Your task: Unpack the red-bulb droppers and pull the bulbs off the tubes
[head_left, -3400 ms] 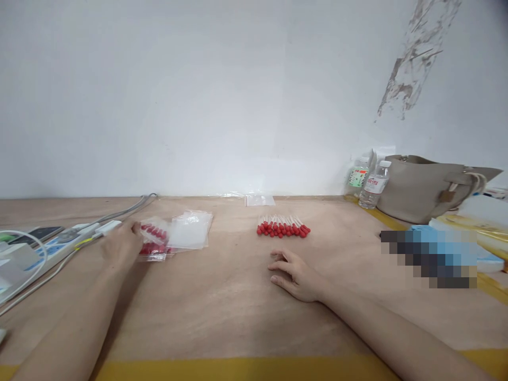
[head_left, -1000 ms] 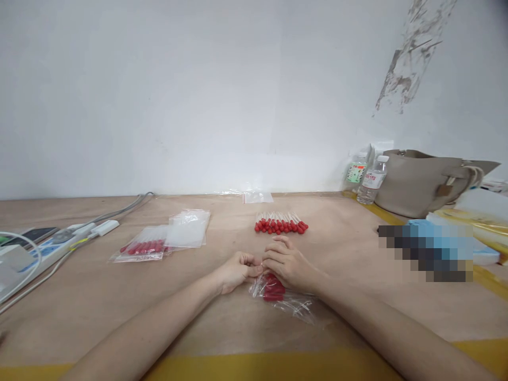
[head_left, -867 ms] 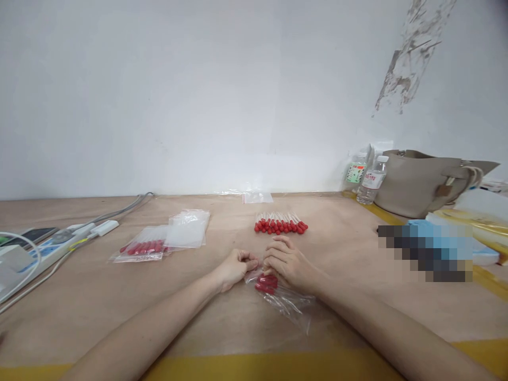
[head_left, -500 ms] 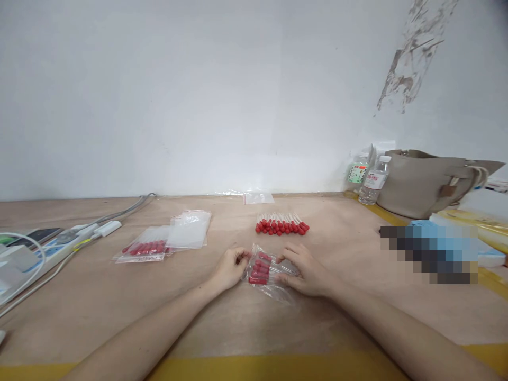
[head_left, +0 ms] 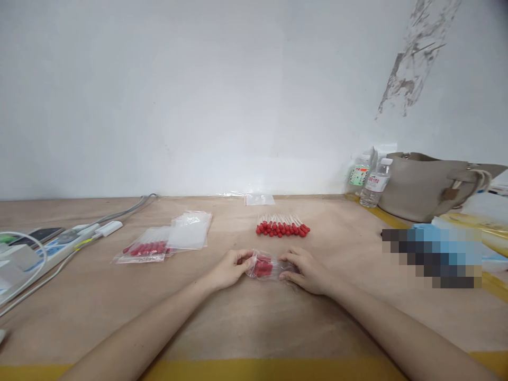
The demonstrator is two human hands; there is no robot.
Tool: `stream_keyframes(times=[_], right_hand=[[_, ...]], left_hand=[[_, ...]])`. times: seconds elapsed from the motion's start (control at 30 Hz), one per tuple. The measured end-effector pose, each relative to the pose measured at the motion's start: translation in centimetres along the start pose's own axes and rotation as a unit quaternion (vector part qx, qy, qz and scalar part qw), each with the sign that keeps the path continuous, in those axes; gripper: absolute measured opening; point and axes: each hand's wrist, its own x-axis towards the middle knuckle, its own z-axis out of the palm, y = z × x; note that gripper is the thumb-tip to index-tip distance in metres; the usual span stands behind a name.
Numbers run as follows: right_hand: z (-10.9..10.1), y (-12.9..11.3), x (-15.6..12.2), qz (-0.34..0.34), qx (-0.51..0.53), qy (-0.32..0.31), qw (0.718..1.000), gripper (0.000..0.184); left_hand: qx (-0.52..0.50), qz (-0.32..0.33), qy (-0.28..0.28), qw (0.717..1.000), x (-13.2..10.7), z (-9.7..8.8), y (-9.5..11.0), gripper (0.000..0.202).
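Pinched clear bag (head_left: 274,269) by left end with left hand (head_left: 233,269); curved right hand (head_left: 309,272) around other end, couldn't confirm grip. Pointed red heads (head_left: 263,269) left, long axis crosswise, just nearside of loose sticks (head_left: 282,228).

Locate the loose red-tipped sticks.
In the head view, the loose red-tipped sticks lie on the table slightly right of centre, just beyond the right hand and the clear bag pinched by the left hand.
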Motion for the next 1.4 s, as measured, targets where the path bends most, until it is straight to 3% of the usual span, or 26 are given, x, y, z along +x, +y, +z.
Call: stream_keyframes(times=[0.2,0.37,0.5,0.77,0.93,1.03,1.17,1.27,1.4], right_hand=[[0.3,0.1,0.1,-0.017,-0.005,0.028,0.999,0.028],[0.3,0.6,0.3,-0.008,0.048,0.01,0.999,0.03],[0.5,1.4,0.4,-0.013,0.08,-0.002,0.997,0.034],[0.3,1.0,0.3,-0.028,0.067,0.011,0.997,0.033],[0.2,1.0,0.3,-0.039,0.061,0.003,0.997,0.032],[0.1,1.1,0.4,-0.039,0.056,0.004,0.998,0.032],[0.1,1.2,0.4,-0.034,0.06,0.0,0.998,0.032],[0.1,1.3,0.4,-0.033,0.063,-0.002,0.997,0.031],[0.2,1.5,0.4,-0.031,0.057,-0.002,0.998,0.031]], left_hand=[[0.023,0.006,-0.027,0.999,-0.1,0.3,0.5,0.039],[0.051,0.02,0.036,0.998,-0.2,0.9,0.1,0.033],[0.094,0.02,0.049,0.994,0.0,1.2,-0.1,0.03],[0.175,0.065,0.037,0.982,0.0,1.1,0.1,0.021],[0.139,0.051,0.016,0.989,0.2,1.3,-0.1,0.023],[0.102,0.04,0.05,0.993,0.5,0.8,-0.5,0.023],[0.086,0.015,0.069,0.994,0.5,-1.4,-0.3,0.018],[0.105,0.0,0.04,0.994,0.1,-3.0,0.4,0.018],[0.099,0.002,-0.059,0.993,-0.5,-3.7,1.2,0.023]])
